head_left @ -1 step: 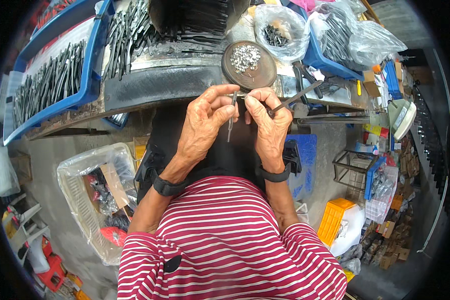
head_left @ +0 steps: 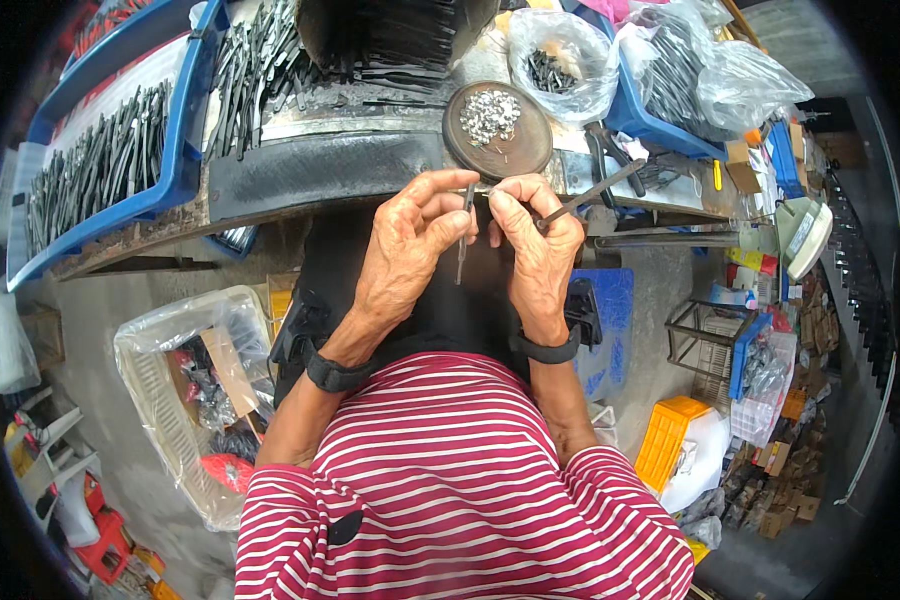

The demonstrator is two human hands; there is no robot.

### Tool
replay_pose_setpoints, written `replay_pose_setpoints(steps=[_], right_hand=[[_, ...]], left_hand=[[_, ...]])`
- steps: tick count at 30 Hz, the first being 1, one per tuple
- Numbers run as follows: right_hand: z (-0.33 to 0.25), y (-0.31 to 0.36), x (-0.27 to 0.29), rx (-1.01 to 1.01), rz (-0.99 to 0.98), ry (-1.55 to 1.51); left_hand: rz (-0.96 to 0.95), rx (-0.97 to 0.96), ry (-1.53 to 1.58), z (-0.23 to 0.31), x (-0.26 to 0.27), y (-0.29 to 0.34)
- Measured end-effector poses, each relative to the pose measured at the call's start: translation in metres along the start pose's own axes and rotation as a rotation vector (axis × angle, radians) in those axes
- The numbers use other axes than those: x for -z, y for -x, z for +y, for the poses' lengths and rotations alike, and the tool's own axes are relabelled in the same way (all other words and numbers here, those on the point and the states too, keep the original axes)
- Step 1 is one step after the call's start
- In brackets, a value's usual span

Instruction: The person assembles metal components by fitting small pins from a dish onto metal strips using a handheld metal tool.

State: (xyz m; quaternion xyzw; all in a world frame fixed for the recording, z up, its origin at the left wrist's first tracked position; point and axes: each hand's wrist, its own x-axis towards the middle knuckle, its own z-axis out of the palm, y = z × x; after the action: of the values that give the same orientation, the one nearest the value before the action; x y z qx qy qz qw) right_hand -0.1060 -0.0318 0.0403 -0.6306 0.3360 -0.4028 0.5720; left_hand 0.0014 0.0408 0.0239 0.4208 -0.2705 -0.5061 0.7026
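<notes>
At the far left, a blue tray is filled with slender dark metal pieces, packed side by side. On the floor, a pale crate lined with clear plastic is seen, with bagged parts and a strip of cardboard inside. On the bench, a heap of loose dark pieces is spread beside the tray, and the front edge is faced with a dark plate. Just in front of that edge, a thin dark rod is grasped by the left hand, pinched between thumb and fingers, its lower end left pointing toward the lap. Beyond the hands, small silvery bits are piled in a round dish. By the right hand, near the rod, a dark bar is grasped, slanted up to the right; whether anything small is also pinched at its fingertips cannot be told. Further right, dark parts are held in an open clear bag, and more in a blue bin. Below, a yellow crate is placed, and a lamp-like fixture is seen farthest right.
</notes>
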Motion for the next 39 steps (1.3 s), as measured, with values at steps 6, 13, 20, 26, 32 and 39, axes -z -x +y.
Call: replay_pose_setpoints(steps=[6, 13, 20, 26, 32, 39], right_hand=[[0.002, 0.000, -0.002, -0.010, 0.002, -0.046], [0.004, 0.000, -0.003, -0.040, -0.013, -0.098], [0.005, 0.001, -0.004, -0.054, -0.012, -0.083], [0.005, 0.001, -0.006, -0.059, -0.025, -0.104], [0.008, 0.002, -0.008, -0.087, -0.003, -0.141], [0.011, 0.004, -0.008, -0.162, 0.026, -0.294]], left_hand=[[-0.008, -0.006, -0.009, -0.002, 0.001, 0.000], [-0.013, -0.017, -0.006, -0.001, 0.000, 0.001], [-0.002, -0.004, 0.009, 0.001, -0.001, 0.001], [0.007, -0.006, -0.034, -0.001, 0.000, 0.002], [0.040, -0.029, -0.099, -0.006, 0.001, 0.003], [0.074, -0.054, -0.094, -0.007, -0.002, 0.003]])
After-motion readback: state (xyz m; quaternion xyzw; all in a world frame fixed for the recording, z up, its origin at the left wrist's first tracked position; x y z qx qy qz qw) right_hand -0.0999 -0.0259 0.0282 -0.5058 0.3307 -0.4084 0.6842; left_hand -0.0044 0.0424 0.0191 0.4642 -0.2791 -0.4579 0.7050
